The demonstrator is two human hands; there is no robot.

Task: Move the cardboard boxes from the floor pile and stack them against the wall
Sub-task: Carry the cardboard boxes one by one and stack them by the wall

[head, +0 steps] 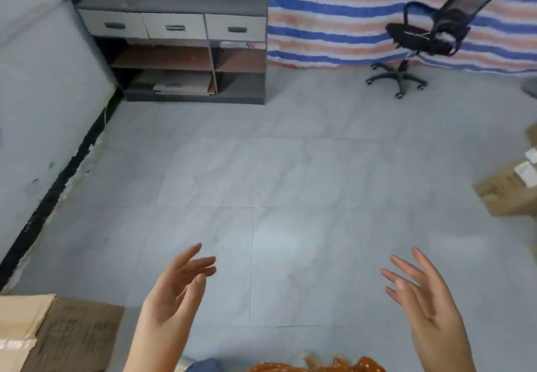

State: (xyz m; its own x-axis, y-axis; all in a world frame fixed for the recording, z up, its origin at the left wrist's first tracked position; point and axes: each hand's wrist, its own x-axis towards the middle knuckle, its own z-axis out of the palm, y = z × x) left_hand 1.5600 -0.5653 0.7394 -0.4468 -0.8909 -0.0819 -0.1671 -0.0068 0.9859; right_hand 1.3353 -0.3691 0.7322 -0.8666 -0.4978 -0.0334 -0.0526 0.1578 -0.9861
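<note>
My left hand (174, 293) and my right hand (421, 293) are both raised over the tiled floor, palms facing each other, fingers straight and spread, holding nothing. A cardboard box (58, 334) stands at the bottom left beside the left wall, close to my left forearm. More cardboard boxes (511, 188) with white labels lie on the floor at the right edge, partly cut off by the frame.
A dark shelf unit (180, 37) with three drawers stands in the far left corner. A black office chair (430, 34) sits before a striped tarp (348, 14) on the back wall. The pale left wall (35, 116) has a black skirting.
</note>
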